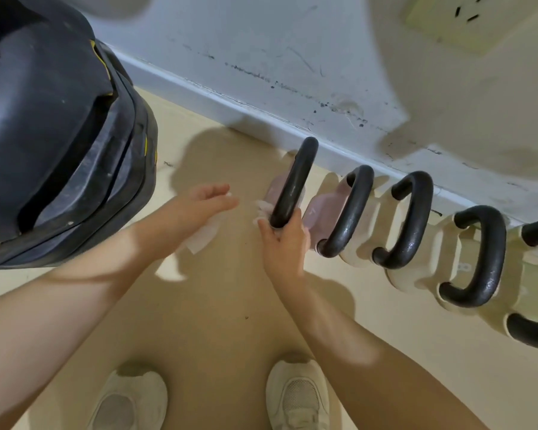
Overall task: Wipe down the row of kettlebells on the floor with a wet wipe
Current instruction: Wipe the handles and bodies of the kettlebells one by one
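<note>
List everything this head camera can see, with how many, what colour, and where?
Kettlebells: five, black handles, two pinkish and three cream bodies, in a row along the wall; the rightmost is cut off by the frame edge.
Wet wipe: one, white, under the left hand.
Black rubber equipment: one stack, yellow trim, upper left.
Wall: white, scuffed, with a baseboard.
Wall outlet: one, cream, top right.
Floor: tan.
Shoes: two, off-white, bottom.
Left hand: open, over the wipe.
Right hand: on the leftmost handle, white material beside its fingers.

You see stacked black weight plates (59, 128) at left, a scuffed white wall (292, 51) with a socket (454, 17), and white sneakers (295, 395) on the tan floor (215, 305).
</note>
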